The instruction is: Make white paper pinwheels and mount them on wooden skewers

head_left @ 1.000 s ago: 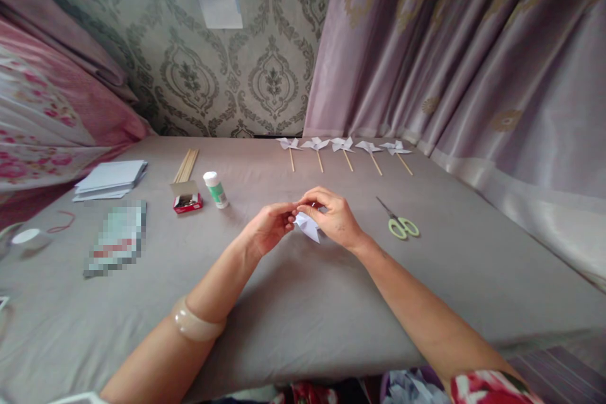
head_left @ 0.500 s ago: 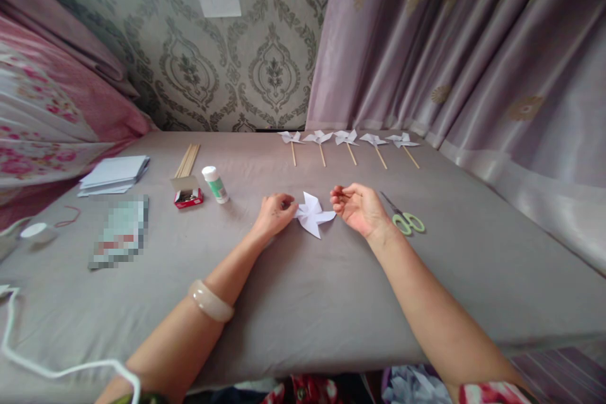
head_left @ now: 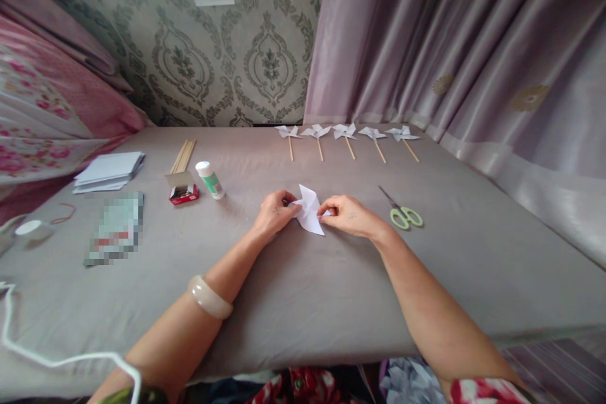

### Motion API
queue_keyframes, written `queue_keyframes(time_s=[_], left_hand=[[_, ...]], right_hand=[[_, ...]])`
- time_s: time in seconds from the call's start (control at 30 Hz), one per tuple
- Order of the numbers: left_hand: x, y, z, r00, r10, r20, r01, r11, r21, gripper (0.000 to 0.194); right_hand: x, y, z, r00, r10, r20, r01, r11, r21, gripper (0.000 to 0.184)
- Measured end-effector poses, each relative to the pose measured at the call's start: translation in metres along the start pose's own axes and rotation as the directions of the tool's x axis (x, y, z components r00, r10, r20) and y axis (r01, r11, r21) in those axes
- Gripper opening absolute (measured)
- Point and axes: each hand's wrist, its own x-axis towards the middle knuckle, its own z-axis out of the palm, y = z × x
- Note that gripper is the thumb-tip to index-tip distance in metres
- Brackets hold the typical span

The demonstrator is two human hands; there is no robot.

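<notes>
A white folded paper pinwheel (head_left: 308, 209) lies on the grey cloth-covered table (head_left: 293, 303) in the middle. My left hand (head_left: 274, 211) pinches its left edge with closed fingers. My right hand (head_left: 348, 216) pinches its right edge, fingers curled. Both hands rest low on the cloth. A pale bangle (head_left: 208, 297) sits on my left wrist.
Several finished pinwheels on sticks (head_left: 345, 136) lie in a row at the back. Green scissors (head_left: 402, 214) lie right of my hand. A glue bottle (head_left: 209, 180), a red box (head_left: 182, 191), wooden sticks (head_left: 184, 154), a paper stack (head_left: 108, 170) and tape (head_left: 28, 230) lie left.
One second ago both hands held the paper up together. Then the pinwheel lay on the cloth with my right hand off it; now my right hand has come back to its right edge.
</notes>
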Motion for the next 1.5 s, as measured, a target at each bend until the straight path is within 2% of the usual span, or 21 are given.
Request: queue_keyframes(time_s=[0.1, 0.2, 0.3, 0.4, 0.53, 0.7, 0.87, 1.1, 1.3, 1.5], left_hand=[[-0.008, 0.006, 0.0, 0.999, -0.034, 0.041, 0.042, 0.972, -0.232, 0.019], [-0.017, 0.014, -0.001, 0.993, -0.101, 0.06, 0.117, 0.901, -0.419, 0.024], [-0.022, 0.021, -0.003, 0.978, -0.188, 0.088, 0.205, 0.816, -0.541, 0.03], [-0.025, 0.026, -0.005, 0.956, -0.238, 0.173, 0.293, 0.738, -0.608, 0.033], [-0.027, 0.03, -0.005, 0.932, -0.269, 0.241, 0.361, 0.698, -0.618, 0.027], [-0.029, 0.032, -0.004, 0.939, -0.249, 0.238, 0.344, 0.702, -0.623, 0.025], [-0.033, 0.035, -0.005, 0.955, -0.207, 0.214, 0.295, 0.75, -0.592, 0.034], [-0.032, 0.033, -0.005, 0.957, -0.205, 0.207, 0.286, 0.796, -0.534, 0.033], [-0.032, 0.03, -0.003, 0.943, -0.205, 0.262, 0.323, 0.754, -0.571, 0.031], [-0.034, 0.03, -0.002, 0.94, -0.214, 0.267, 0.335, 0.73, -0.595, 0.028]], right_hand=[[0.0, -0.004, -0.002, 0.998, -0.039, -0.046, 0.038, 0.999, -0.027, 0.014], [-0.003, -0.013, -0.005, 0.994, -0.067, -0.088, 0.066, 0.998, -0.015, 0.014], [-0.007, -0.023, -0.007, 0.987, -0.079, -0.143, 0.078, 0.997, -0.009, 0.015], [-0.011, -0.031, -0.008, 0.978, -0.091, -0.188, 0.093, 0.996, 0.004, 0.015], [-0.014, -0.038, -0.008, 0.966, -0.112, -0.234, 0.11, 0.994, -0.02, 0.017], [-0.015, -0.042, -0.008, 0.956, -0.118, -0.268, 0.109, 0.993, -0.047, 0.014], [-0.018, -0.046, -0.008, 0.951, -0.17, -0.258, 0.143, 0.982, -0.122, 0.013], [-0.024, -0.052, -0.007, 0.944, -0.241, -0.223, 0.17, 0.939, -0.298, 0.015], [-0.023, -0.05, -0.006, 0.935, -0.27, -0.232, 0.189, 0.929, -0.319, 0.013], [-0.022, -0.052, -0.004, 0.935, -0.234, -0.268, 0.14, 0.934, -0.328, 0.009]])
